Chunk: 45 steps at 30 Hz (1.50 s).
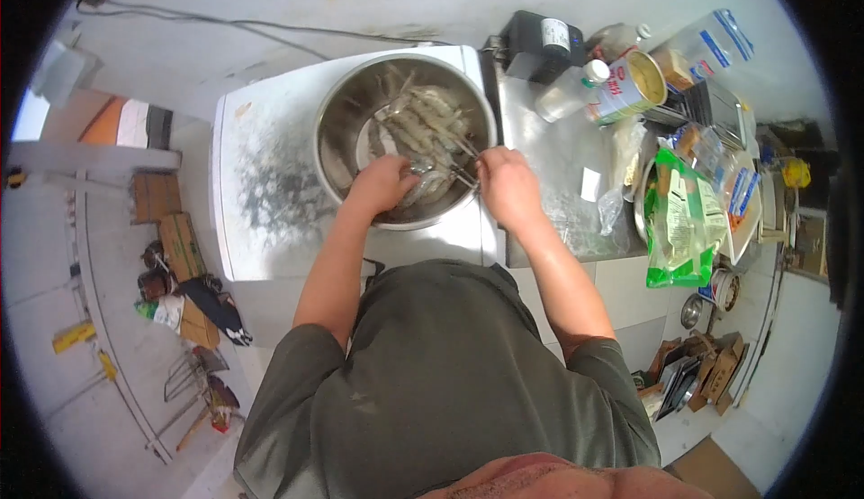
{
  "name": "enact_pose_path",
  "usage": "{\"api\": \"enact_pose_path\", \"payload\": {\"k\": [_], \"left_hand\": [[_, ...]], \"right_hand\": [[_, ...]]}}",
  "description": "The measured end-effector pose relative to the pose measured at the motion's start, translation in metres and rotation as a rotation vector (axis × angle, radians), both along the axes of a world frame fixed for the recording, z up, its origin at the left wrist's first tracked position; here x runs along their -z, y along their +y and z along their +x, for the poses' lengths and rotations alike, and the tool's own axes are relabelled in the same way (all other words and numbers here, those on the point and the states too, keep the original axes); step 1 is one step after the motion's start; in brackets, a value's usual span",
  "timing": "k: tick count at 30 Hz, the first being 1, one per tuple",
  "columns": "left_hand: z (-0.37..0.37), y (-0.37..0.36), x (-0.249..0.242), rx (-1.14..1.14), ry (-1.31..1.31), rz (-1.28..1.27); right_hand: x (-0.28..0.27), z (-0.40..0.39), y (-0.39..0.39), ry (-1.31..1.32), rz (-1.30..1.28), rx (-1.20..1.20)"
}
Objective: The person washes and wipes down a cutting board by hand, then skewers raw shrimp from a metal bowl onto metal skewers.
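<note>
A large stainless steel bowl (326, 139) holds a heap of raw grey shrimp (430, 121). Over the bowl's near left part, my left hand (385, 182) has its fingers closed at a shrimp low in the heap; the fingertips partly hide it. My right hand (508, 184) is at the right rim, closed around a metal tool that looks like scissors (464, 145). Its two thin prongs stand apart and point left over the shrimp. The tool's handle is hidden in my palm.
The bowl stands on a scuffed white surface (270, 139). To the right, a metal counter (553, 202) carries a clear bottle (571, 92), a large can (630, 87), a black box (538, 44) and a green bag (677, 220). A cable (225, 22) runs along the wall.
</note>
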<state>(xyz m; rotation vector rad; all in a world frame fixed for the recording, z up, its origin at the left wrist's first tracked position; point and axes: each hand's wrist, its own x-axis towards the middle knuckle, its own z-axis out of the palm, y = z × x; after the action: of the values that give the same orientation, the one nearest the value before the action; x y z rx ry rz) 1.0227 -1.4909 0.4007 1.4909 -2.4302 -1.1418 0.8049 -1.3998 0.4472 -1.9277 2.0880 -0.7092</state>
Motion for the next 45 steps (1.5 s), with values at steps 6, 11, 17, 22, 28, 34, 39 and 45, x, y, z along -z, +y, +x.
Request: {"api": "enact_pose_path", "payload": {"k": [6, 11, 17, 22, 28, 34, 39, 45], "left_hand": [[-0.016, 0.013, -0.003, 0.152, -0.230, 0.019], [-0.026, 0.015, -0.006, 0.165, -0.274, -0.011], [-0.022, 0.012, -0.017, 0.099, -0.326, 0.002], [0.001, 0.011, 0.006, 0.082, -0.251, -0.104], [0.008, 0.006, -0.010, -0.007, -0.207, -0.082], [0.018, 0.005, -0.013, -0.028, -0.149, -0.133], [0.005, 0.002, 0.002, 0.056, -0.007, -0.149], [-0.004, 0.010, -0.026, -0.027, 0.013, -0.155]], "right_hand": [[-0.008, -0.014, 0.018, -0.212, 0.042, 0.139], [0.005, -0.044, 0.040, -0.297, 0.047, 0.270], [0.071, -0.095, 0.094, -0.282, 0.162, 0.443], [0.109, -0.128, 0.120, -0.266, 0.153, 0.525], [0.134, -0.158, 0.126, -0.013, 0.234, 0.537], [0.125, -0.150, 0.121, 0.139, 0.068, 0.511], [0.121, -0.109, 0.089, -0.683, 0.099, 0.486], [0.084, -0.050, 0.042, -0.978, 0.317, 0.359]]}}
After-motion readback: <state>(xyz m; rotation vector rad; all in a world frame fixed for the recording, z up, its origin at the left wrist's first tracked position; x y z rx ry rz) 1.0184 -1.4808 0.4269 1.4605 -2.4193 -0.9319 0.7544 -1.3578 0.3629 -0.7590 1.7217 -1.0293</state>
